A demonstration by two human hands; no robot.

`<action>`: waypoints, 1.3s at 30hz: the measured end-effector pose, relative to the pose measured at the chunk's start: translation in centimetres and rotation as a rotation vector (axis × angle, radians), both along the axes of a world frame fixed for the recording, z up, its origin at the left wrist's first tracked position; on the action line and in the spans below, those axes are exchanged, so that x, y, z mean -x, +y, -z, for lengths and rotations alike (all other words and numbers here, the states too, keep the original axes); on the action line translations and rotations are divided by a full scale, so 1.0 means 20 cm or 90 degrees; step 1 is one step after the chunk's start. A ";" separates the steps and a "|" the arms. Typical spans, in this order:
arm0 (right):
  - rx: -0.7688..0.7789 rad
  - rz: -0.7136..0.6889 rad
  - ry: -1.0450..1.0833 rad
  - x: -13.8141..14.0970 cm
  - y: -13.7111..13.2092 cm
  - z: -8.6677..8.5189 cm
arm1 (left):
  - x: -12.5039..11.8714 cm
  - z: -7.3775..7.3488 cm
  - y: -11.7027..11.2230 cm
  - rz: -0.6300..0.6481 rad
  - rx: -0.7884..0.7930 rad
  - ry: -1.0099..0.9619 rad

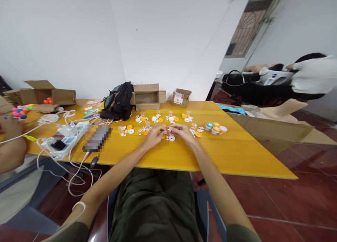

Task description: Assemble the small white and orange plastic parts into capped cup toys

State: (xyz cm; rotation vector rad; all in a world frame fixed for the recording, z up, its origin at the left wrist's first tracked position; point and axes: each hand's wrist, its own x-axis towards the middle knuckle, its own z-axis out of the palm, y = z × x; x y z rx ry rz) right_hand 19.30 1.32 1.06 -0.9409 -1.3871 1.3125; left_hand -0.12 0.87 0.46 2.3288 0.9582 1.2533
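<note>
My left hand (154,136) and my right hand (182,132) meet above the middle of the yellow table, fingertips pinched close together. Something small and white shows between them, too small to name. Just below my fingers lies a white toothed disc (171,138) with tiny white pieces beside it. Around my hands sit several little groups of parts: orange rings (160,120), white discs (131,131) and small clear cups (120,129). To the right of my right hand stands a cluster of capped round containers (216,127) with orange, teal and white tops.
At the left lie a power strip (70,140) with tangled white cables and a phone (97,138). Behind are a black bag (118,101), an open cardboard box (146,98) and a smaller box (181,97). Another person's arm (12,143) rests at the far left; a large carton (258,129) stands right.
</note>
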 end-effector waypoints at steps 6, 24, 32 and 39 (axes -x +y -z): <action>-0.074 0.116 -0.011 -0.02 0.03 0.02 | 0.00 0.00 0.00 0.025 0.000 0.071; -0.130 0.040 -0.155 0.00 0.01 0.00 | 0.01 0.01 -0.01 0.039 -0.077 0.221; -0.205 0.026 -0.230 0.01 -0.07 0.00 | 0.01 0.03 0.00 0.040 -0.030 0.169; -0.350 0.065 -0.389 0.03 -0.18 0.07 | 0.00 0.04 0.03 0.037 0.022 0.085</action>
